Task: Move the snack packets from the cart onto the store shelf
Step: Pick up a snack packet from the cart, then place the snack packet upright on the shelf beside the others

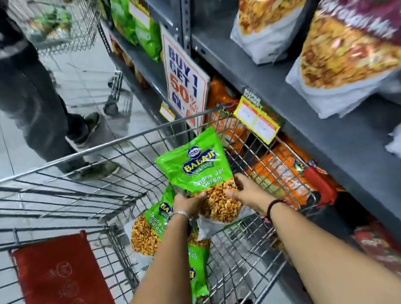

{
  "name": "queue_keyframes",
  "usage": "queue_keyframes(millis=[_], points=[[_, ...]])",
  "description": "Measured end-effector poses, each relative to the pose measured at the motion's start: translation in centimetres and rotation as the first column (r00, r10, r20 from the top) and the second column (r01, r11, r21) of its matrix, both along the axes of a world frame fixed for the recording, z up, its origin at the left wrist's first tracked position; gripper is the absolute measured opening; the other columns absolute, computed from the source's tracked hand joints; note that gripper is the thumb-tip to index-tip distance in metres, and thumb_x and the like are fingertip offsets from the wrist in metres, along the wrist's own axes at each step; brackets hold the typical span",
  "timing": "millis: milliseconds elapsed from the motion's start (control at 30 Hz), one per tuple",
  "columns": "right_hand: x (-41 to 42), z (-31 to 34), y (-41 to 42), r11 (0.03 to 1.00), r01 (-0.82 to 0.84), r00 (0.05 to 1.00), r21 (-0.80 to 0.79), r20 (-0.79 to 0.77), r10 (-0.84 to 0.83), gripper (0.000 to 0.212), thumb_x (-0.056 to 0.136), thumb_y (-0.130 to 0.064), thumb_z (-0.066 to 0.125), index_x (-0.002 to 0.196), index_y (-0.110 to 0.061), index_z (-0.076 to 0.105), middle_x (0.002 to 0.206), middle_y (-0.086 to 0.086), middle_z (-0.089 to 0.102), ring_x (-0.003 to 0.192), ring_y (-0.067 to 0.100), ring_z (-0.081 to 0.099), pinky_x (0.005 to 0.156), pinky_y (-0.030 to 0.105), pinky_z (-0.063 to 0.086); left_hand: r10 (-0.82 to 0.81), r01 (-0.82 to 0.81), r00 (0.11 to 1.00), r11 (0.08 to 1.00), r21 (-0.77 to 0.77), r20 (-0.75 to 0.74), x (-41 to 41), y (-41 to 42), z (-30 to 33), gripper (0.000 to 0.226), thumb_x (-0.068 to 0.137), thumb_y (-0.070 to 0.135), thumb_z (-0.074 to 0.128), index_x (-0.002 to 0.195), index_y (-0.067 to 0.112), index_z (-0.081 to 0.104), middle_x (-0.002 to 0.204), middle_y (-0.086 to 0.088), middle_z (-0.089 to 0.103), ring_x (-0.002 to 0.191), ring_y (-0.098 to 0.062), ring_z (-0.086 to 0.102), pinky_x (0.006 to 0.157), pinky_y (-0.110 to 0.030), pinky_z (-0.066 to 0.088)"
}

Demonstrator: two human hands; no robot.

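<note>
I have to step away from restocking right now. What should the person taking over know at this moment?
Left hand and right hand both grip one green snack packet, lifted upright above the cart.
At least two more green packets lie in the cart basket.
The shelf stands to the right, holding other snack bags.
Done: one packet picked up.
Left: place it on the shelf, then move the rest.
</note>
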State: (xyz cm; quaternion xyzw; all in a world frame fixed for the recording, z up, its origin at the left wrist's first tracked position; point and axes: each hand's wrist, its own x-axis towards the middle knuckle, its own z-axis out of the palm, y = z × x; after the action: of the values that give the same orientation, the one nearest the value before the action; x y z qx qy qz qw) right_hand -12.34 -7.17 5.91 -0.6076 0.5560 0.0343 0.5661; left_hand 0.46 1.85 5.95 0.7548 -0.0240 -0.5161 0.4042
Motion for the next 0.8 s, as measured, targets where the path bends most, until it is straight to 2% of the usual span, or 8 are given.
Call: queue_keyframes(millis=[233, 333, 433, 533, 633, 700, 767, 800], points=[[-2.2, 7.4, 4.9, 0.984, 0.08, 0.987, -0.162, 0.149, -0.055, 0.07, 0.086, -0.017, 0.061, 0.143, -0.006, 0.022, 0.152, 0.014, 0.029, 0.139, 0.028, 0.03, 0.115, 0.045, 0.027, -0.105, 0.145, 0.981, 0.957, -0.251, 0.164, -0.9, 3.7, 7.6, 0.055, 0.083, 0.0, 0.06, 0.131, -0.002, 0.035, 0.123, -0.009, 0.05, 0.108, -0.026, 0.052, 0.092, -0.038, 0.043], [-3.9, 11.0, 7.1, 0.962, 0.121, 0.975, -0.245, 0.213, -0.068, 0.071, 0.085, -0.016, 0.063, 0.142, -0.002, 0.024, 0.151, 0.016, 0.03, 0.139, 0.028, 0.03, 0.117, 0.044, 0.026, -0.129, 0.187, 0.971, 0.935, -0.302, 0.2, -2.4, 5.7, 11.3, 0.063, 0.084, 0.003, 0.06, 0.137, -0.001, 0.026, 0.137, -0.023, 0.043, 0.117, -0.03, 0.051, 0.105, -0.043, 0.039], [-7.0, 15.2, 9.2, 0.921, 0.182, 0.963, -0.343, 0.251, -0.097, 0.073, 0.084, -0.019, 0.064, 0.142, -0.002, 0.023, 0.151, 0.018, 0.029, 0.139, 0.029, 0.03, 0.116, 0.042, 0.026, -0.164, 0.249, 0.957, 0.888, -0.387, 0.239, -5.0, 6.9, 15.4, 0.061, 0.084, 0.005, 0.059, 0.137, 0.001, 0.028, 0.13, -0.018, 0.045, 0.105, -0.025, 0.056, 0.092, -0.03, 0.048], [-11.6, 18.7, 11.4, 0.861, 0.263, 0.942, -0.435, 0.309, -0.132, 0.064, 0.083, -0.017, 0.065, 0.136, 0.0, 0.034, 0.142, 0.02, 0.044, 0.132, 0.03, 0.041, 0.109, 0.037, 0.034, -0.21, 0.338, 0.933, 0.793, -0.507, 0.292, -8.8, 7.7, 19.1, 0.049, 0.085, -0.002, 0.054, 0.131, -0.001, 0.036, 0.134, -0.025, 0.047, 0.111, -0.027, 0.054, 0.095, -0.034, 0.048], [-18.0, 21.7, 14.0, 0.803, 0.394, 0.893, -0.447, 0.393, -0.22, 0.049, 0.082, -0.013, 0.067, 0.125, -0.003, 0.046, 0.127, 0.018, 0.058, 0.115, 0.022, 0.054, 0.093, 0.029, 0.042, -0.261, 0.438, 0.896, 0.659, -0.611, 0.361, -14.5, 8.3, 21.9, 0.04, 0.084, -0.013, 0.048, 0.123, -0.007, 0.042, 0.127, -0.034, 0.051, 0.075, -0.003, 0.06, 0.061, -0.002, 0.05], [-23.2, 23.2, 15.7, 0.734, 0.485, 0.862, -0.476, 0.403, -0.308, 0.05, 0.08, -0.016, 0.069, 0.124, -0.006, 0.048, 0.123, 0.016, 0.061, 0.106, 0.018, 0.055, 0.089, 0.028, 0.043, -0.311, 0.493, 0.869, 0.587, -0.642, 0.384, -19.8, 8.5, 23.4, 0.036, 0.083, -0.016, 0.047, 0.119, -0.013, 0.044, 0.1, -0.024, 0.071, 0.054, 0.014, 0.058, 0.051, 0.003, 0.044], [-28.7, 24.3, 17.1, 0.641, 0.582, 0.808, -0.5, 0.443, -0.388, 0.053, 0.077, -0.014, 0.072, 0.124, -0.007, 0.049, 0.122, 0.015, 0.062, 0.111, 0.024, 0.058, 0.097, 0.035, 0.046, -0.393, 0.569, 0.821, 0.503, -0.651, 0.414, -25.2, 8.2, 24.2, 0.034, 0.083, -0.016, 0.046, 0.116, -0.006, 0.049, 0.08, 0.008, 0.077, 0.064, 0.01, 0.061, 0.068, -0.005, 0.049], [-31.1, 24.6, 17.6, 0.599, 0.622, 0.78, -0.505, 0.466, -0.417, 0.053, 0.076, -0.012, 0.073, 0.124, -0.007, 0.05, 0.121, 0.015, 0.064, 0.112, 0.026, 0.06, 0.099, 0.038, 0.046, -0.426, 0.594, 0.8, 0.466, -0.656, 0.422, -27.6, 8.1, 24.5, 0.036, 0.084, -0.016, 0.045, 0.119, -0.007, 0.047, 0.092, 0.001, 0.075, 0.078, -0.003, 0.062, 0.082, -0.018, 0.048]])
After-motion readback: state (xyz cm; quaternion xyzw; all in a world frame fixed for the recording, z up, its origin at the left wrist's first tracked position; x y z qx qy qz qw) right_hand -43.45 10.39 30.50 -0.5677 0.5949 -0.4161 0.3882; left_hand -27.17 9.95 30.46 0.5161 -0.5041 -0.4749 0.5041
